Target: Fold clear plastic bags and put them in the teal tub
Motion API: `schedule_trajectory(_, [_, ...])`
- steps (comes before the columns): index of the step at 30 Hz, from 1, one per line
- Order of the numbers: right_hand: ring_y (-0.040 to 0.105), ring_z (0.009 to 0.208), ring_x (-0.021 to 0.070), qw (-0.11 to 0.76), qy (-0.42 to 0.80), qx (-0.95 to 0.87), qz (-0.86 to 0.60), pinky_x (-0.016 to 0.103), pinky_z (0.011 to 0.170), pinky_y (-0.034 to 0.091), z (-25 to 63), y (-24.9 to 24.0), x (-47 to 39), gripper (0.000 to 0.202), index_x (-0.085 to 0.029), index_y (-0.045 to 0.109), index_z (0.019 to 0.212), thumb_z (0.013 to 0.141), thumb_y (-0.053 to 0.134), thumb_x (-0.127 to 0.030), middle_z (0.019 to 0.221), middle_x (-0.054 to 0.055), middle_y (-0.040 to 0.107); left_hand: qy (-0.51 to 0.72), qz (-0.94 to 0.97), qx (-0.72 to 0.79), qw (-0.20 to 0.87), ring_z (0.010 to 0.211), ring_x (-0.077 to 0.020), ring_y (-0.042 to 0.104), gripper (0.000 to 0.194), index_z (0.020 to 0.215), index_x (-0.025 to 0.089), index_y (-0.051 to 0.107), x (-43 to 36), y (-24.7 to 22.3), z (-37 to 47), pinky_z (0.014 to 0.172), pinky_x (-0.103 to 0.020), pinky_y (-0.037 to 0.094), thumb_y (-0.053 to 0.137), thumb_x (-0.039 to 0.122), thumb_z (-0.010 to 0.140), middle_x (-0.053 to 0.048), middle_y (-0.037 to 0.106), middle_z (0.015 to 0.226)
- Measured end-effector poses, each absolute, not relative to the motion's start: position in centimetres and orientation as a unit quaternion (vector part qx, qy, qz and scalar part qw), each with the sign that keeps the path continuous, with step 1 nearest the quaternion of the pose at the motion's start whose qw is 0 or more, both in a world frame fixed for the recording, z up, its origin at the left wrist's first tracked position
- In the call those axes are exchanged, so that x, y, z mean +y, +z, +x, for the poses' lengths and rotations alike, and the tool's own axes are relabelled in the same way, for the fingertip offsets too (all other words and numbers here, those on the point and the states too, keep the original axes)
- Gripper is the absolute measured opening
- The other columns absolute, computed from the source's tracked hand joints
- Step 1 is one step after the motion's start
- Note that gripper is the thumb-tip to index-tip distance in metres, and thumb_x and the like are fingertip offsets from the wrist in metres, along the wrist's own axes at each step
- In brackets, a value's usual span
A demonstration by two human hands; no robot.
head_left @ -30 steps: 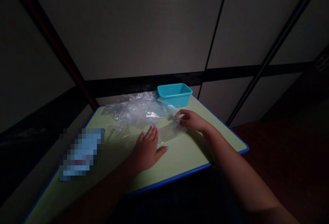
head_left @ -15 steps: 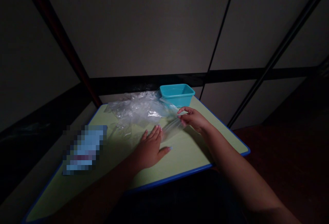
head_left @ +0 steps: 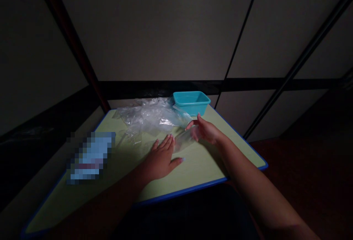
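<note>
Head cam: since the last frame the right hand [head_left: 208, 130] has rolled a bit, so one digit sticks up now, and the clear plastic piece [head_left: 184, 139] has shifted with it. Right fingers look spread, some seen through the plastic; can't tell if they're pinching it. Left hand [head_left: 161, 161] is palm-down on the table [head_left: 201, 166], thumb out wide, fingertips at the plastic's near-left end. The crumpled plastic pile [head_left: 151, 115] sits just behind, beside the turquoise bin [head_left: 193, 109].
</note>
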State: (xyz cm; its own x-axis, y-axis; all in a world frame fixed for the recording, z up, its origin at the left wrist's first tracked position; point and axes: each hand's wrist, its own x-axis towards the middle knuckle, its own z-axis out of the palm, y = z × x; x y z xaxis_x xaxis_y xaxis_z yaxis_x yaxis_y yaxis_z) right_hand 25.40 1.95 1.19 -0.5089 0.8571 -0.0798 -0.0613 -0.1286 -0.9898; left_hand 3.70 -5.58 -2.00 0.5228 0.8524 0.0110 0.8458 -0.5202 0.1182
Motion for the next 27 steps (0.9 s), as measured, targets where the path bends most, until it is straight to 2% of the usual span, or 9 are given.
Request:
schedule_trajectory(4, [0.050, 0.038, 0.0124, 0.341, 0.674, -0.568, -0.327, 0.023, 0.041, 0.036, 25.0, 0.6, 2.2, 0.076, -0.011, 0.064, 0.073, 0.084, 0.021, -0.073, 0.051, 0.005, 0.060, 0.027, 0.870, 0.490, 0.053, 0.141, -0.0258, 0.009, 0.079, 0.145, 0.008, 0.020, -5.7, -1.8, 3.7, 0.112, -0.049, 0.013, 0.025, 0.063, 0.088, -0.016, 0.014, 0.152])
schedule_trajectory(7, [0.054, 0.042, 0.0134, 0.347, 0.682, -0.557, -0.324, 0.024, 0.045, 0.041, 24.8, 0.7, 2.0, 0.076, -0.011, 0.064, 0.071, 0.085, 0.021, -0.072, 0.053, 0.006, 0.061, 0.032, 0.870, 0.489, 0.058, 0.141, -0.0258, 0.009, 0.078, 0.145, 0.011, 0.021, -5.8, -1.7, 3.8, 0.112, -0.050, 0.011, 0.026, 0.063, 0.088, -0.016, 0.015, 0.152])
schedule_trajectory(13, [0.064, 0.056, 0.0172, 0.331, 0.710, -0.559, -0.272, 0.029, 0.061, 0.048, 24.6, 1.4, 1.6, 0.075, -0.013, 0.063, 0.080, 0.082, 0.022, -0.075, 0.070, 0.009, 0.069, 0.042, 0.879, 0.469, 0.081, 0.141, -0.0260, 0.009, 0.076, 0.146, 0.015, 0.020, -6.1, -1.4, 3.8, 0.111, -0.053, 0.009, 0.032, 0.062, 0.087, -0.015, 0.016, 0.153])
schedule_trajectory(18, [0.063, 0.055, 0.0167, 0.331, 0.707, -0.571, -0.256, 0.031, 0.062, 0.047, 24.6, 1.4, 1.5, 0.072, -0.014, 0.059, 0.082, 0.080, 0.024, -0.077, 0.079, 0.010, 0.071, 0.043, 0.888, 0.448, 0.094, 0.141, -0.0269, 0.012, 0.075, 0.147, 0.019, 0.015, -6.4, -1.0, 3.9, 0.110, -0.056, 0.006, 0.036, 0.059, 0.087, -0.014, 0.015, 0.153])
schedule_trajectory(23, [0.063, 0.060, 0.0175, 0.309, 0.713, -0.589, -0.219, 0.032, 0.065, 0.047, 24.5, 1.5, 1.2, 0.060, -0.014, 0.059, 0.089, 0.081, 0.039, -0.071, 0.081, 0.010, 0.069, 0.036, 0.897, 0.431, 0.088, 0.141, -0.0273, 0.015, 0.075, 0.146, 0.020, 0.018, -6.3, -1.1, 4.0, 0.111, -0.055, 0.007, 0.037, 0.060, 0.087, -0.014, 0.015, 0.153])
schedule_trajectory(27, [0.058, 0.064, 0.0129, 0.315, 0.717, -0.586, -0.206, 0.026, 0.063, 0.045, 25.1, 1.5, 1.3, 0.048, -0.014, 0.057, 0.106, 0.072, 0.069, -0.047, 0.078, 0.003, 0.064, 0.031, 0.897, 0.432, 0.089, 0.141, -0.0258, 0.011, 0.073, 0.145, 0.016, 0.022, -6.3, -1.2, 3.9, 0.112, -0.052, 0.007, 0.033, 0.061, 0.088, -0.014, 0.017, 0.153])
